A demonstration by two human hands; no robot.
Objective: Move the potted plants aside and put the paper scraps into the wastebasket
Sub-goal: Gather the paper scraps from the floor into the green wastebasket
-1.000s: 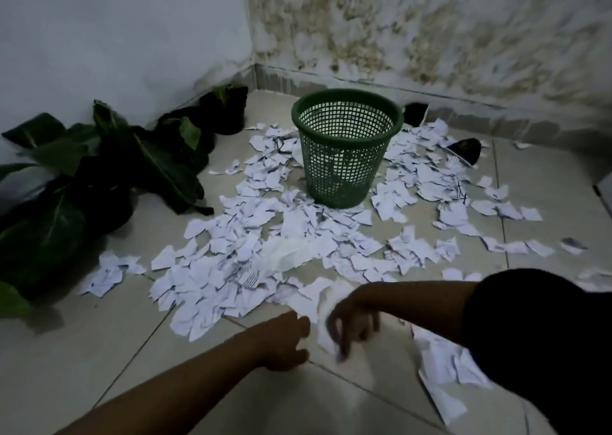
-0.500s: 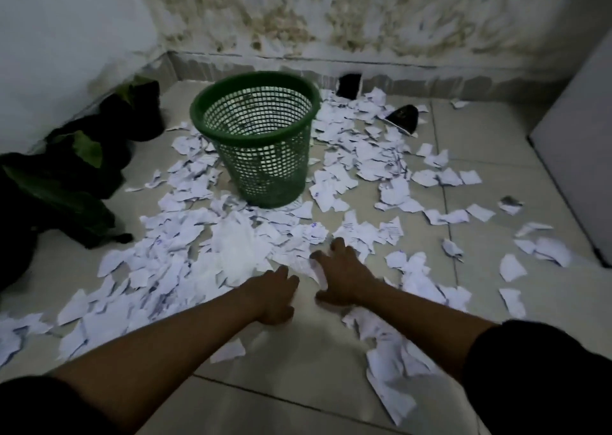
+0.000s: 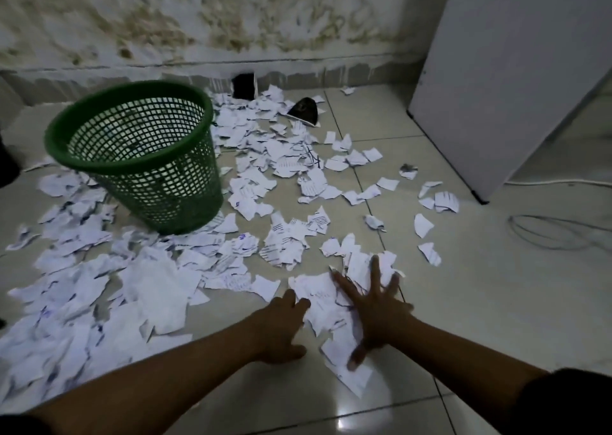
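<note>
Torn white paper scraps with blue writing litter the tiled floor around a green mesh wastebasket, which stands upright at the left. My right hand lies flat with fingers spread wide on a small heap of scraps near the middle. Just left of it, my left hand rests on the floor with fingers loosely curled, touching the edge of the same heap. Only a dark sliver of a potted plant shows at the left edge.
A white cabinet or appliance stands at the right, with cables lying on the floor beside it. A dark hole opens in the stained back wall's base, and a black object lies among scraps near it.
The view has swung right, so the plants have left the frame and the white cabinet has come in. Both hands have moved right, and my right hand has spread flat on a heap of scraps.
</note>
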